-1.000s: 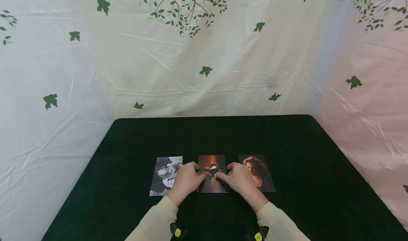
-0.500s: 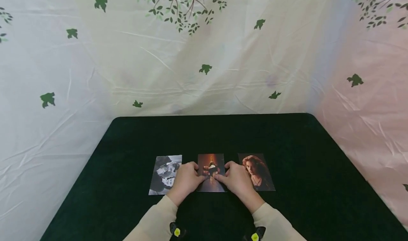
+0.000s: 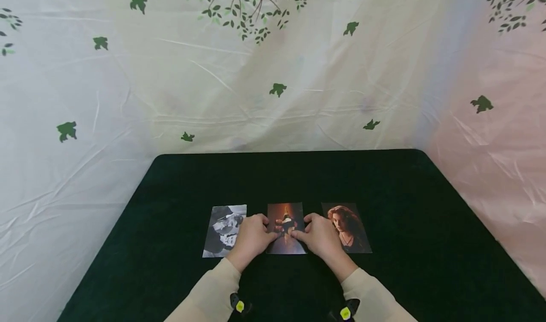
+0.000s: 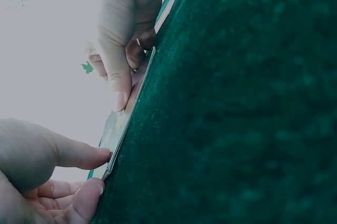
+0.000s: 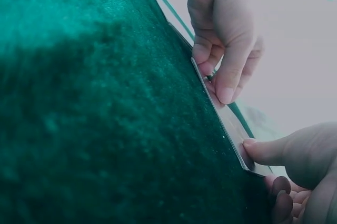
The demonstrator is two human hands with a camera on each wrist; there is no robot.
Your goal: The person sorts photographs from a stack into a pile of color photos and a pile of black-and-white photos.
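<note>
Okay, your left hand (image 3: 252,237) and right hand (image 3: 322,237) pinch one middle print (image 3: 286,225), flanked by one grey print (image 3: 220,232) and one brown print (image 3: 351,227), three total.

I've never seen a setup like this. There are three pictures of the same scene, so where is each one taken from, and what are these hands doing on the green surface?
There's no machine here: these are a person's bare left hand and right hand. The wide picture comes from a camera on the head, looking forward and down. The two tilted close-ups come from cameras on the left and right wrists, so each shows its own hand nearest, with the other beyond.

On the dark green surface three prints lie in a row: a black-and-white print, a middle print and a reddish-brown portrait. Both hands hold the middle one by its sides, thumbs on top.
</note>
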